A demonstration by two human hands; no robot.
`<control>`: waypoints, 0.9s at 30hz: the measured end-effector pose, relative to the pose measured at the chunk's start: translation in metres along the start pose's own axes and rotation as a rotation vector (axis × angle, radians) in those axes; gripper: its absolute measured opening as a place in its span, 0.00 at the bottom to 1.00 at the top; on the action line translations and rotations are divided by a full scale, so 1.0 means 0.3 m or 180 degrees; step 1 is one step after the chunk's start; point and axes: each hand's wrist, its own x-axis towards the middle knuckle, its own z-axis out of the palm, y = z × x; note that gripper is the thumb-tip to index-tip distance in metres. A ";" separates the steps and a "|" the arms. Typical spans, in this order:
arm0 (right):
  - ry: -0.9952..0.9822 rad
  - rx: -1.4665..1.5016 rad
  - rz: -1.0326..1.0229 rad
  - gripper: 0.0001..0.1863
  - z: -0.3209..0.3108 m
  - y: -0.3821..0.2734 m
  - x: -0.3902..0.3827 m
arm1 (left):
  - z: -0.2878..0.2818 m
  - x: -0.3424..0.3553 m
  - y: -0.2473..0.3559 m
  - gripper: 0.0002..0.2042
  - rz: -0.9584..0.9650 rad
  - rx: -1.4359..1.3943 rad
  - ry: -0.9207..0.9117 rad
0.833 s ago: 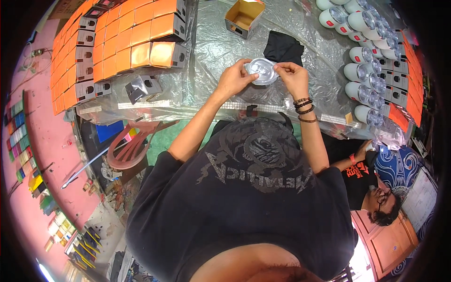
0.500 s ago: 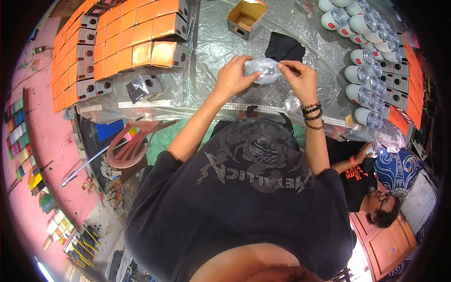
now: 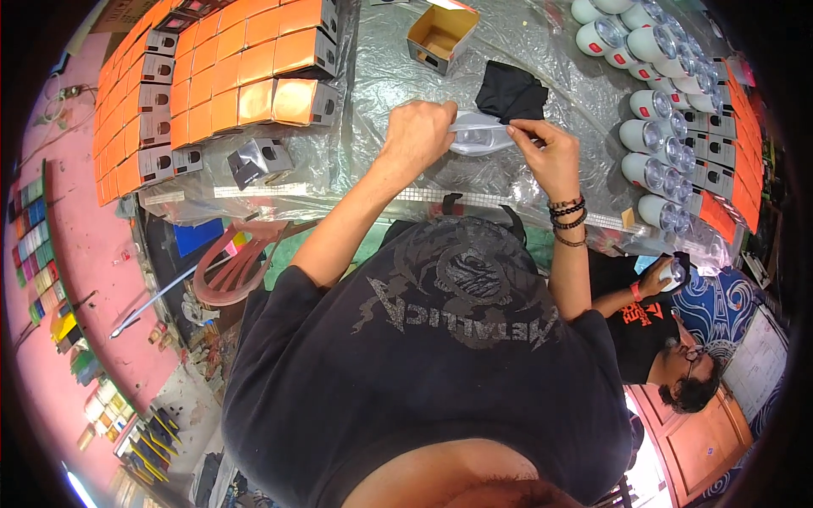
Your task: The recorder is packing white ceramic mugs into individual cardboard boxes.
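Note:
A see-through plastic bag (image 3: 481, 142) is stretched between my hands over the table, with a rounded cup with a transparent lid partly visible inside it. My left hand (image 3: 421, 131) is closed on the bag's left edge, knuckles up. On the other side, my right hand (image 3: 549, 146) pinches the bag's upper right edge between thumb and fingers. Just beyond the bag lies a folded black cloth (image 3: 512, 91), near my right fingers but apart from them. Farther off stands an open cardboard box (image 3: 443, 41) with a brown inside.
Orange and grey boxes (image 3: 246, 59) are stacked at the left, with a single grey box (image 3: 258, 161) nearer me. Several pale cups with transparent lids (image 3: 648, 135) stand in rows at the right. Plastic sheeting (image 3: 373, 85) covers the table. Another person (image 3: 652, 330) holds a cup at the right.
My hands have moved apart, pulling the bag's edge straight between them. My left fingers have curled closed. The other person's cup has come more into view.

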 end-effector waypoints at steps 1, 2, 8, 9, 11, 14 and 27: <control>0.0005 0.0009 -0.0004 0.08 0.001 0.004 0.001 | -0.012 0.002 0.001 0.10 0.0052 0.0110 -0.0157; -0.0001 0.0057 -0.0005 0.08 -0.001 0.006 0.000 | -0.026 0.001 -0.002 0.10 0.0040 0.0118 -0.0176; 0.0024 0.0114 0.0040 0.09 -0.003 0.024 0.001 | -0.110 -0.006 -0.039 0.10 0.0123 -0.0311 -0.0128; 0.0074 0.0218 0.0049 0.10 -0.007 0.029 0.000 | -0.128 -0.001 -0.049 0.10 0.0176 -0.0632 -0.0088; 0.0154 0.0268 0.0163 0.10 -0.020 0.045 -0.001 | -0.163 0.000 -0.071 0.10 0.0231 -0.0950 -0.0042; 0.0266 0.0339 0.0503 0.12 -0.063 0.081 0.002 | -0.189 -0.010 -0.108 0.17 -0.0059 -0.1107 0.0116; 0.0289 0.0496 0.0557 0.14 -0.052 0.153 -0.038 | 0.003 -0.108 -0.217 0.11 -0.0840 -0.2268 0.0113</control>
